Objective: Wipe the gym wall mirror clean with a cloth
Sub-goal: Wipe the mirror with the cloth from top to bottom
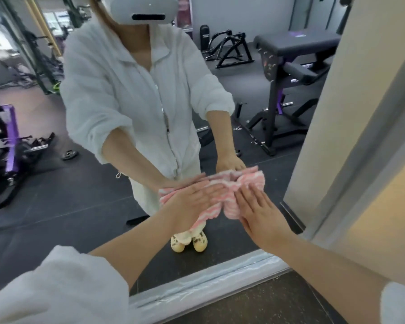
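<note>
The mirror (56, 206) is big, flat and shiny, and it fills the wall in front of both hands. It shows the gym room back like a picture. Its bottom edge has a pale strip (197, 284) with crinkly clear film on it, down below the hands, just above the dark speckled floor (267, 305).

The wiping step is going on now, I think. The cloth (222, 195) is soft and fluffy, with pink and white stripes. It is bunched up, not flat, and it is squashed between the hands and the glass, low down on the mirror.

The left hand (194, 202) lies flat on the cloth with straight fingers, pressing it. The right hand (257, 206) is just beside it, also flat and open, pressing the other end. Neither hand is squeezing the cloth.

Next, the hands likely need to push hard and slide the cloth across the glass. Most of the mirror is above and to the left of the hands.
</note>
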`<state>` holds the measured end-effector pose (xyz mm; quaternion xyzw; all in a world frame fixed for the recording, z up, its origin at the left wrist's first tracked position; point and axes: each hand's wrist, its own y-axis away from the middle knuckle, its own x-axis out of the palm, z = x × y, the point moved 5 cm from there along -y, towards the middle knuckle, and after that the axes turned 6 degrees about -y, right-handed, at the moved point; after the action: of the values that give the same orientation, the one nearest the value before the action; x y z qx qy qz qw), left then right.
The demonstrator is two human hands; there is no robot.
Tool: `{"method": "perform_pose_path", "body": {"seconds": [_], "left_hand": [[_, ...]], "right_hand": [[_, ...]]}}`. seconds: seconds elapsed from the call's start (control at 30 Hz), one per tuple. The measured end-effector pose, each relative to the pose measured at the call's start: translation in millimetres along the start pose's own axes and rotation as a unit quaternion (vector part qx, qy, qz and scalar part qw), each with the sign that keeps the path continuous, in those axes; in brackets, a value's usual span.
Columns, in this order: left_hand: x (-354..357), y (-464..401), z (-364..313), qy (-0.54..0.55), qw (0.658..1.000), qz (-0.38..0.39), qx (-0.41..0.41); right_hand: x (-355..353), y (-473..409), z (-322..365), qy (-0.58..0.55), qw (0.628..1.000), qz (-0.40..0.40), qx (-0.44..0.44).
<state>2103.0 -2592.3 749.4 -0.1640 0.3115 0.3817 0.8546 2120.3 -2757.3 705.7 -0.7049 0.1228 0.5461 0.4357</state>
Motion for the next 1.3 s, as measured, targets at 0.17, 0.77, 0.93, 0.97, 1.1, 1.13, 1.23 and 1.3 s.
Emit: {"method": "perform_pose_path", "body": {"seconds": [0.17, 0.77, 0.93, 0.97, 1.1, 1.13, 1.23, 1.3], "left_hand": [[-39, -27, 40, -0.072, 0.995, -0.066, -0.031], [-48, -79, 9, -0.113, 0.99, -0.064, -0.048], [-13, -89, -51, -0.146, 0.987, 0.024, 0.058], [-7, -90, -62, -0.159, 0.983, 0.045, 0.083], [17, -91, -96, -0.157, 0.97, 0.123, 0.136], [24, -92, -102, -0.148, 0.968, 0.138, 0.147], [32, -98, -113, -0.125, 0.962, 0.185, 0.156], [27, -102, -115, -0.114, 0.96, 0.2, 0.158]], "right_hand": [[-61, -45, -23, -0.015, 0.99, -0.133, 0.049], [-20, -32, -91, 0.004, 0.988, -0.155, -0.02], [23, 7, -105, 0.025, 0.99, -0.13, -0.04], [33, 17, -109, 0.031, 0.991, -0.121, -0.045], [77, 59, -122, 0.066, 0.993, -0.045, -0.086], [84, 67, -122, 0.066, 0.993, -0.013, -0.098], [87, 82, -129, 0.047, 0.993, 0.051, -0.098], [73, 85, -137, 0.033, 0.994, 0.038, -0.092]]}}
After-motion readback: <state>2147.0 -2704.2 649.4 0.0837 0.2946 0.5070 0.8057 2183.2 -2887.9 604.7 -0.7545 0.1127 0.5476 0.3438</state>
